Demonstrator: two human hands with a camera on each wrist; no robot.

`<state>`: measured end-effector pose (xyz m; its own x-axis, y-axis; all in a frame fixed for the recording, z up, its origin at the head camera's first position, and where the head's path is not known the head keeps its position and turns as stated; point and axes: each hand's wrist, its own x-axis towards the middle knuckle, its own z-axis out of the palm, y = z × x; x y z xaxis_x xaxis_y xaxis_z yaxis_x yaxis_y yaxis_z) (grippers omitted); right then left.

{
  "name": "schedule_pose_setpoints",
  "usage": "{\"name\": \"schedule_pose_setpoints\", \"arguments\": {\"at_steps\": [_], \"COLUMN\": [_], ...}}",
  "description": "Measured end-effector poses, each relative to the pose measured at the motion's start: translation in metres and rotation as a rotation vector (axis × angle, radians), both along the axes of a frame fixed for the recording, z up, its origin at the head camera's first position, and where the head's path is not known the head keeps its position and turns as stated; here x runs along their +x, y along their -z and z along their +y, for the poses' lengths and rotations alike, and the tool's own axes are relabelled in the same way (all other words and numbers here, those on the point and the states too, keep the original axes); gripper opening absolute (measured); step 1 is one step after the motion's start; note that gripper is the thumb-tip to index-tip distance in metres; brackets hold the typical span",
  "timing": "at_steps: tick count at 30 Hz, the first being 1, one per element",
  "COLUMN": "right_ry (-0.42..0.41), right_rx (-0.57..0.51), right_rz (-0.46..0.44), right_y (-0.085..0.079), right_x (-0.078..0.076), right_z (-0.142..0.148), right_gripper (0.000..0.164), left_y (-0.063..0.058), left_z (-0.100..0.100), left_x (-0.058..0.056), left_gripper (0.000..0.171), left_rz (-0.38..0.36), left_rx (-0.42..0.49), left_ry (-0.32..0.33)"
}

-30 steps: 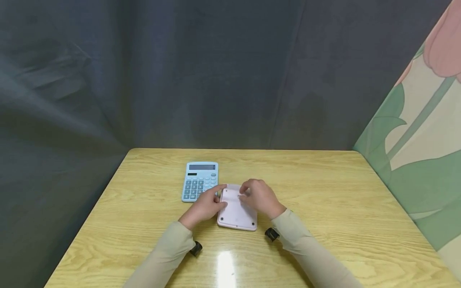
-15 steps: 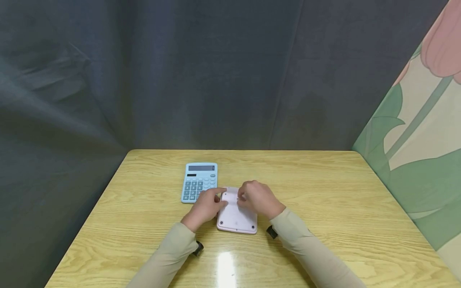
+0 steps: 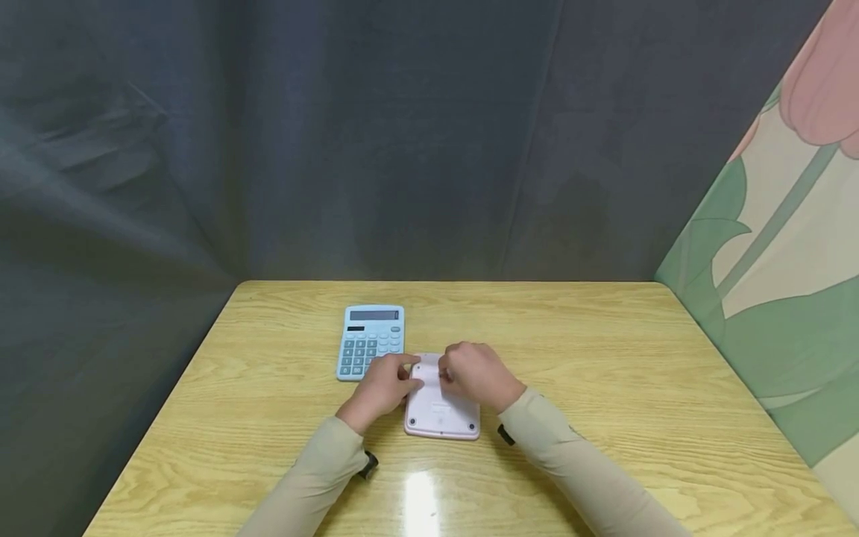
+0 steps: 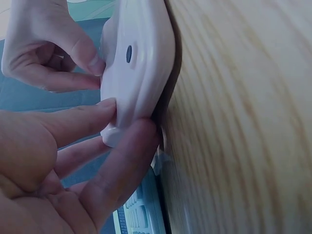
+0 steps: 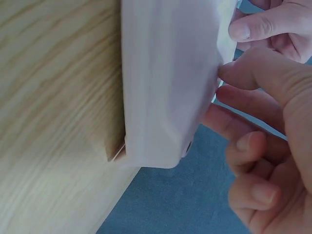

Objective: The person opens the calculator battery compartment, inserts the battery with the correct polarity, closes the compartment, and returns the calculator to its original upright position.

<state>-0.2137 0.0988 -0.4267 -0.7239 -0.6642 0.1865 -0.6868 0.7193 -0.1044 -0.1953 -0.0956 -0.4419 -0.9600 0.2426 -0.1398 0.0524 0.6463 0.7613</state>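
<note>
Pink calculator (image 3: 441,412): left hand (image 3: 380,385), fingers clamped on its ten-o'clock edge, presumably steadying it; right hand (image 3: 479,375) at two, grip unclear.

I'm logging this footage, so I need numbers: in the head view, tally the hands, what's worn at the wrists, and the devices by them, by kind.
Light blue calculator, keys up: 1
Pale pink device, underside showing: 1
Hands, left hand and right hand: 2
Black wrist units: 2
Total: 6
</note>
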Motion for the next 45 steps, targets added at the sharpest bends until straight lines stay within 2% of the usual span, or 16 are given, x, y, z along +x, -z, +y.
{"name": "schedule_pose_setpoints", "arguments": {"at_steps": [10, 22, 26, 32, 37, 45], "right_ry": [-0.025, -0.014, 0.012, 0.047, 0.094, 0.249], "right_rx": [-0.009, -0.025, -0.077, -0.150, -0.130, -0.052], "right_rz": [0.065, 0.044, 0.048, 0.100, 0.104, 0.023], "right_y": [0.002, -0.002, -0.007, -0.014, -0.015, -0.014], "right_x": [0.003, -0.001, -0.002, -0.007, -0.013, -0.018], "right_z": [0.000, 0.002, 0.005, 0.014, 0.025, 0.041], "right_gripper": [0.012, 0.009, 0.009, 0.005, 0.006, 0.012], "left_y": [0.001, 0.002, 0.003, 0.002, 0.002, 0.002], "left_z": [0.001, 0.000, 0.001, 0.000, 0.002, 0.005], "left_x": [-0.001, -0.002, -0.004, -0.004, -0.003, -0.002], "left_gripper": [0.047, 0.048, 0.049, 0.049, 0.048, 0.050], "left_rz": [-0.022, -0.038, -0.028, -0.024, -0.034, -0.038], "left_rx": [0.031, 0.051, 0.050, 0.047, 0.049, 0.090], "left_ry": [-0.006, -0.014, -0.007, -0.008, -0.022, -0.042]}}
